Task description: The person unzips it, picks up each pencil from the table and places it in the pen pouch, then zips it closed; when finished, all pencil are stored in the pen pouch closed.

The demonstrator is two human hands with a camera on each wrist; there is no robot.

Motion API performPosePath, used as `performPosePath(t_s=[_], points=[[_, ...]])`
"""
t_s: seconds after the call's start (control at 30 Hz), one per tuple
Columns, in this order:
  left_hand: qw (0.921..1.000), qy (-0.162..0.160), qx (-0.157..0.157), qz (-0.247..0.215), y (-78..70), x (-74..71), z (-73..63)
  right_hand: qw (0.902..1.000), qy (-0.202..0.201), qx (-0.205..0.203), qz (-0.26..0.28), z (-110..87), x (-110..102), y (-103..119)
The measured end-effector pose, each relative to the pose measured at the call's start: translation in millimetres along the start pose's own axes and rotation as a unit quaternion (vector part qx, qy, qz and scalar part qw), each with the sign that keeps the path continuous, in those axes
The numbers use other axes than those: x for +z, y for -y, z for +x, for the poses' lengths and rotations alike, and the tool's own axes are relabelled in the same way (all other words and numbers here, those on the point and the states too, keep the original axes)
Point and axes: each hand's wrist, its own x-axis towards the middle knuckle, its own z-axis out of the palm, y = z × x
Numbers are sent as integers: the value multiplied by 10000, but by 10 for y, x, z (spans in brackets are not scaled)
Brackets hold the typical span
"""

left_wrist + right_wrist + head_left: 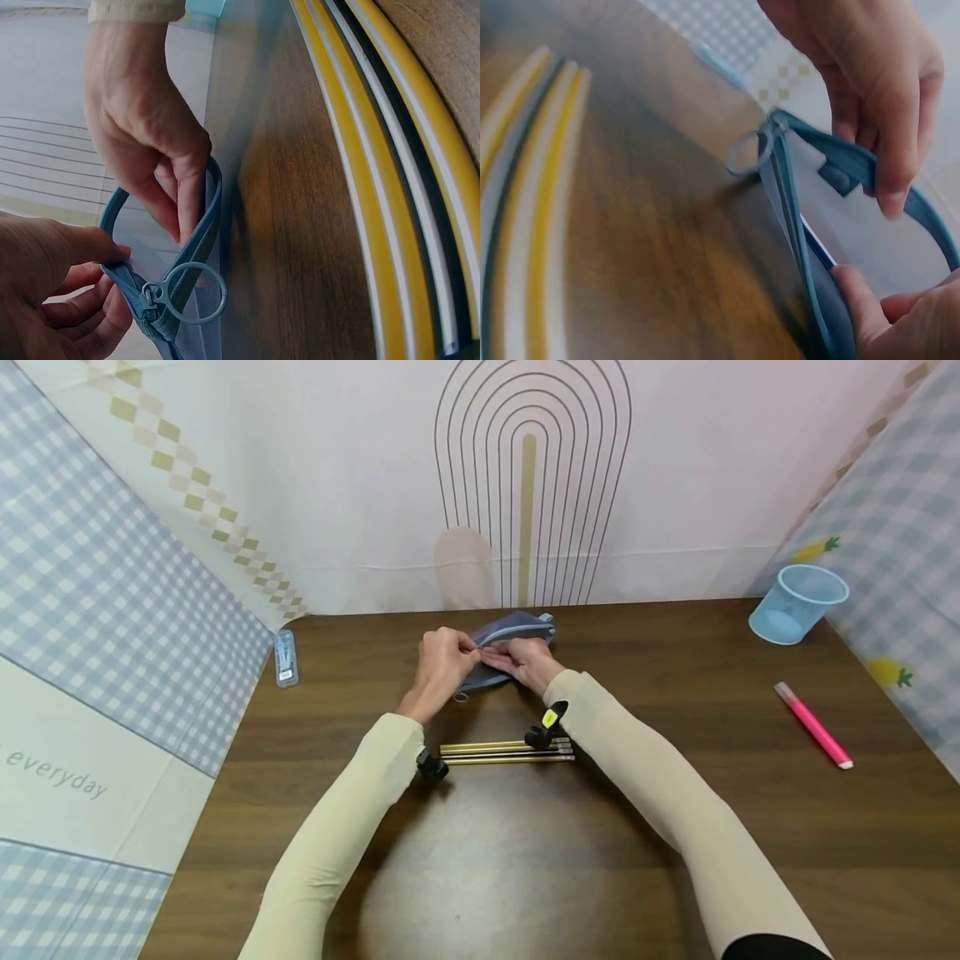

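A blue zip pouch with partly see-through sides stands unzipped near the back of the table. My left hand pinches the pouch's rim at the zip end, thumb against fingers. Beside that hand, a round ring pull hangs from the zip slider. From the other side, my right hand reaches into the mouth with its fingers fairly straight, touching the inside of the near wall. Its fingertips are partly hidden within the pouch. Closer to me, several yellow and black striped pencils lie side by side.
A clear blue cup stands at the back right. In front of it lies a pink marker with a greyish cap. A small light-blue packaged item lies by the left table edge. Patterned cloth hangs around the table.
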Motion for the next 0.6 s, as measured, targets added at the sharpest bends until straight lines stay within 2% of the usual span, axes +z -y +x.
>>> performPosePath(t_s=[0.1, 0.17, 0.2, 0.23, 0.27, 0.3, 0.33, 0.37, 0.4, 0.47, 0.53, 0.57, 0.6], points=[[10000, -21, -4, 12, 8, -16, -7, 9996, 108, -17, -258, -105, -49, -52], [10000, -16, -39, 11, 20, -19, -19, 9963, 281, -105, -804, -200, -98, -86], [10000, -15, -52, 8, 26, -17, -24, 9915, 410, -215, -1219, -254, -125, -98], [10000, -20, -58, 1, 31, -15, -28, 9828, 581, -368, -1711, -312, -157, -107], [10000, -28, -58, -6, 35, -11, -31, 9680, 800, -567, -2309, -371, -191, -112], [10000, -34, -52, -15, 39, -5, -33, 9473, 1021, -807, -2926, -430, -226, -113], [10000, -34, -48, -33, 41, 1, -35, 9183, 1276, -1121, -3575, -489, -260, -114], [10000, -32, -37, -37, 41, 6, -36, 8845, 1507, -1446, -4172, -544, -291, -118], [10000, -32, -22, -33, 41, 11, -37, 8430, 1733, -1800, -4764, -595, -319, -123], [10000, -41, -4, -29, 40, 17, -35, 7414, 2119, -2575, -5823, -683, -368, -146], [10000, -46, 13, -24, 36, 21, -31, 6427, 2347, -3257, -6525, -753, -406, -186], [10000, -48, 11, -22, 34, 22, -30, 5996, 2404, -3495, -6786, -782, -423, -212], [10000, -44, 8, -17, 32, 22, -28, 5617, 2442, -3699, -6986, -809, -438, -237]])
